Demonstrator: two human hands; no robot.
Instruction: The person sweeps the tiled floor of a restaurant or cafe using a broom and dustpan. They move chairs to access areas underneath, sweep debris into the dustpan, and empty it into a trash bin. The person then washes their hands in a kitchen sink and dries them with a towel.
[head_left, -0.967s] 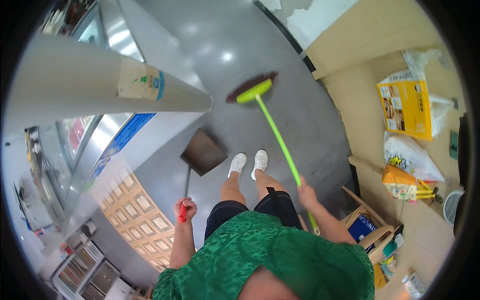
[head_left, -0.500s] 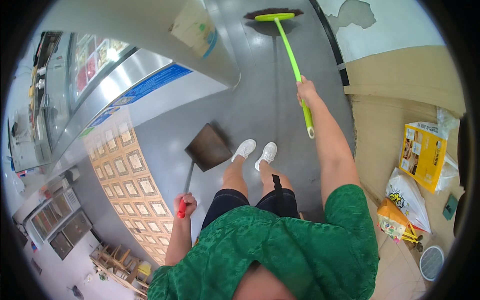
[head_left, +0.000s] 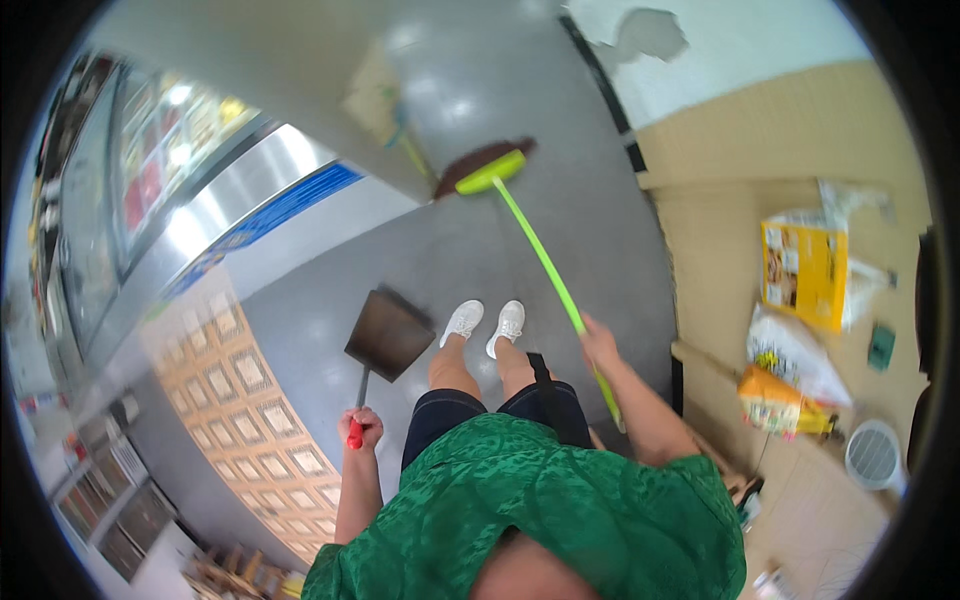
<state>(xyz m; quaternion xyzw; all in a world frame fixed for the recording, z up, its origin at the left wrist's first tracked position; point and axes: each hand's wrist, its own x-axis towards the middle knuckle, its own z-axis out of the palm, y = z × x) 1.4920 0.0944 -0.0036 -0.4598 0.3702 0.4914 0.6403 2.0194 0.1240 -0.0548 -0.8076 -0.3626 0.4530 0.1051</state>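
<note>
My left hand (head_left: pixel 362 425) is closed on the red grip of a long-handled dark dustpan (head_left: pixel 388 335), whose pan rests low over the grey floor just left of my white shoes. My right hand (head_left: pixel 598 346) grips the bright green pole of a broom (head_left: pixel 540 250). The broom's head (head_left: pixel 488 172), green with dark reddish bristles, lies on the floor ahead of my feet, close to the base of a pale column or panel (head_left: pixel 380 160).
A steel-fronted glass display counter (head_left: pixel 240 185) runs along the left, beside patterned tan mats (head_left: pixel 245 400). On the right, bags (head_left: pixel 800 360), a yellow package (head_left: pixel 805 270) and a white mesh item (head_left: pixel 870 450) line a beige wall (head_left: pixel 760 120). Chairs show at the lower left.
Since half a second ago my right arm has drawn back, bringing the broom head nearer and leftward. A second ago it was similarly close; between, it reached farther out. My left hand keeps the dustpan.
</note>
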